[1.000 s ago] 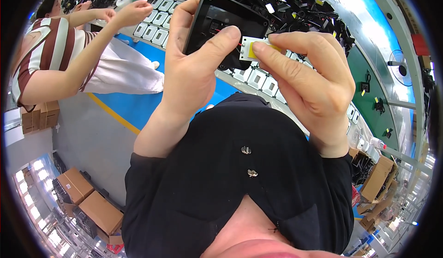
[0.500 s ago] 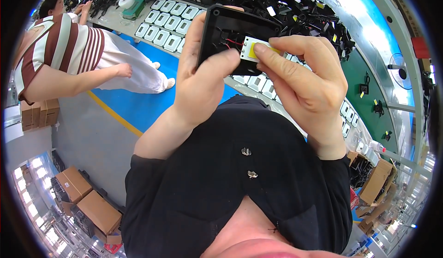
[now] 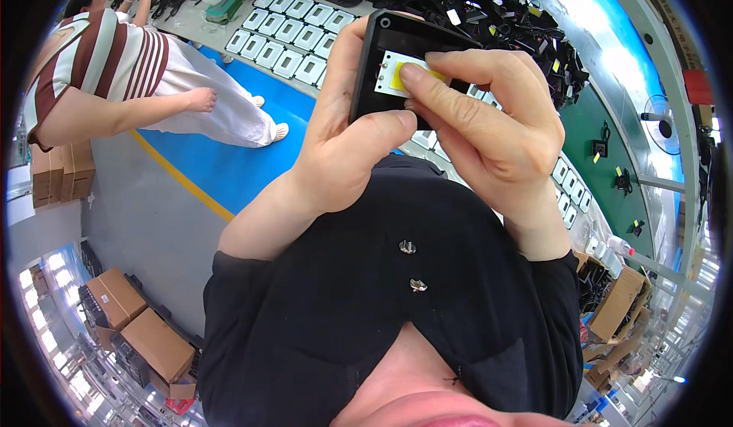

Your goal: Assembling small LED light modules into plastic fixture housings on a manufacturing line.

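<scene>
You are gripping the flat black rectangular housing (image 3: 385, 68) in your left hand (image 3: 347, 148), thumb clamped across its lower edge, holding it up in front of your chest. Your right hand (image 3: 489, 133) is now pressing the small white plate with the yellow square chip (image 3: 397, 74) flat onto the face of that housing, where a second ago you were only pinching it at the housing's right edge. Beyond the housing, the person in the striped shirt (image 3: 99, 64) is now leaning away from it.
</scene>
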Action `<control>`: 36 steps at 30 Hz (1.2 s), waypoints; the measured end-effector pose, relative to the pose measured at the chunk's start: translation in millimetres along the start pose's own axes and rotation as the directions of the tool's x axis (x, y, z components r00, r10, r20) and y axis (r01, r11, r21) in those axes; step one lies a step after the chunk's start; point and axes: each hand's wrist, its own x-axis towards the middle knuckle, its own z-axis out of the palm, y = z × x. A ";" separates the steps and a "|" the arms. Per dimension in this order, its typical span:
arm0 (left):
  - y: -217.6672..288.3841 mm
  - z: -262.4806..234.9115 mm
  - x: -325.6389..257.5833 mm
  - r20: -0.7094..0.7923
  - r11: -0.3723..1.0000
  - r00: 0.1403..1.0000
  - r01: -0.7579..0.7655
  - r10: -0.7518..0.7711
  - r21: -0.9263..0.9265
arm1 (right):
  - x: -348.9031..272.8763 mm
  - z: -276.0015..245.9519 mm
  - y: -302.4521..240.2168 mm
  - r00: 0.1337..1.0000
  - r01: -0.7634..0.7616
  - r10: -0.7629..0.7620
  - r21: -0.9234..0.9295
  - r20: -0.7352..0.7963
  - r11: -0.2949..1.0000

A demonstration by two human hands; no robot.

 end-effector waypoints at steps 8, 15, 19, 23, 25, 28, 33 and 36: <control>-4.4 1.4 -4.9 -0.037 1.000 0.999 0.025 -0.024 0.004 | -1.4 -0.6 1.3 0.997 -0.012 0.012 0.009 0.070 1.000; -3.9 -3.0 -6.1 0.022 0.997 0.999 0.028 -0.030 0.067 | -3.8 3.2 4.8 0.997 -0.019 0.016 0.033 0.073 0.999; -5.3 -1.2 -9.8 -0.014 0.996 0.999 0.051 -0.050 0.068 | -5.0 0.9 8.8 0.992 -0.020 0.011 0.069 0.128 0.997; -0.8 -0.2 -4.2 0.005 0.984 0.999 0.035 -0.036 0.173 | -4.9 1.1 11.9 0.988 0.025 -0.016 -0.057 0.152 0.998; 2.3 0.8 -2.4 -0.088 0.972 0.988 0.145 -0.131 0.183 | -5.9 4.8 19.0 0.989 0.058 -0.044 -0.098 0.140 0.994; -2.0 -7.1 7.2 -0.151 0.951 0.987 0.106 -0.063 0.292 | -8.5 13.2 24.3 0.989 0.038 -0.031 -0.050 0.142 0.998; -12.6 -20.4 5.4 -0.182 0.900 0.980 0.007 0.081 0.437 | -34.3 28.9 34.5 0.881 -0.382 0.460 0.406 -0.111 0.830; -23.2 -23.4 5.3 -0.090 0.795 0.966 -0.145 0.242 0.589 | -37.6 37.3 32.7 0.649 -0.624 0.572 0.781 0.501 0.023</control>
